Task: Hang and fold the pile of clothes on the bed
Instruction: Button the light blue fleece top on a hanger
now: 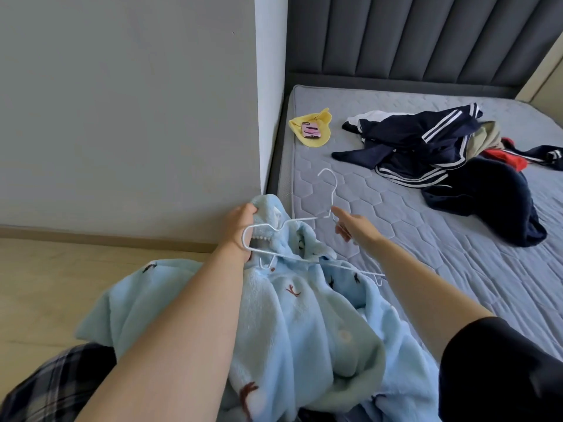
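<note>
Fleece collar sits clamped in the curled fingers of the left hand, lifting the pale blue garment so its neck opens for the white wire hanger lying across it. Right hand meets the hanger's neck, index straight, other fingers curled — a pinch cannot be confirmed. Judgement: hanging is under way. Remaining pile of clothes lies well apart on the bed — untouched.
</note>
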`<state>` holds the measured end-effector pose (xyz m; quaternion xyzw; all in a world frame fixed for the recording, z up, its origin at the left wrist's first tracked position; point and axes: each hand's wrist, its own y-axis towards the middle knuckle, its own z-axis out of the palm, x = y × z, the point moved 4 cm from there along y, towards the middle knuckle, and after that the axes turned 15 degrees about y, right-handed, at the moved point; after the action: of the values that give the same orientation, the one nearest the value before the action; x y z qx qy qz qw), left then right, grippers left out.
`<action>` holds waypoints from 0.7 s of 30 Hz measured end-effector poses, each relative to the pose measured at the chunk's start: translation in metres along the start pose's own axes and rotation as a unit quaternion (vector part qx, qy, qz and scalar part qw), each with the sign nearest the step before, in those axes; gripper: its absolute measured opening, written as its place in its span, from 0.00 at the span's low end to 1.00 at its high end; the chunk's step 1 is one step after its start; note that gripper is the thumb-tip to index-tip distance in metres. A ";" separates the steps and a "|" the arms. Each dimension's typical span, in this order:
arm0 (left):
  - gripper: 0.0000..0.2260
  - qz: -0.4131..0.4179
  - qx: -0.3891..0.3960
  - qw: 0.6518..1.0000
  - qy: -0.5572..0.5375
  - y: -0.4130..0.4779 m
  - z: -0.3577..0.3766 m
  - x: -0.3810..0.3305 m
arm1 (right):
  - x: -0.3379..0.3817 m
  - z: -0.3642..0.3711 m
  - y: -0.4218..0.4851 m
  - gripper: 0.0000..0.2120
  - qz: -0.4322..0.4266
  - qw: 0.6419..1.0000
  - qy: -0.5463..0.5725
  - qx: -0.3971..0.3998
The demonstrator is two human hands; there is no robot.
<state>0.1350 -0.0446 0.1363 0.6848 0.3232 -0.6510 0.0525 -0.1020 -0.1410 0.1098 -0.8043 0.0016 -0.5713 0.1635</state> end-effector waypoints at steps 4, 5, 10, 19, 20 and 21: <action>0.08 -0.011 0.026 0.999 -0.027 -0.004 0.002 0.002 | 0.022 0.005 0.003 0.27 -0.051 0.991 0.053 -0.112; 0.08 -0.025 0.024 0.999 -0.037 -0.004 0.001 0.002 | 0.025 0.002 0.004 0.26 -0.059 0.986 0.074 -0.140; 0.07 -0.061 -0.039 0.995 -0.068 -0.006 -0.009 0.004 | 0.029 -0.028 0.001 0.20 -0.042 0.948 0.126 -0.290; 0.07 -0.028 -0.129 0.990 -0.049 -0.003 -0.016 0.000 | 0.004 -0.043 0.010 0.14 0.026 0.972 0.042 -0.230; 0.07 -0.017 -0.148 0.988 -0.036 -0.003 -0.018 -0.001 | 0.002 -0.043 0.011 0.13 0.030 0.974 0.044 -0.219; 0.06 -0.009 -0.165 0.986 -0.023 -0.003 -0.020 -0.002 | 0.001 -0.043 0.012 0.12 0.033 0.976 0.050 -0.209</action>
<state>0.1508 -0.0332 0.1420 0.6484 0.4315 -0.6048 0.1662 -0.1392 -0.1634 0.1201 -0.7905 0.1558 -0.5922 0.0108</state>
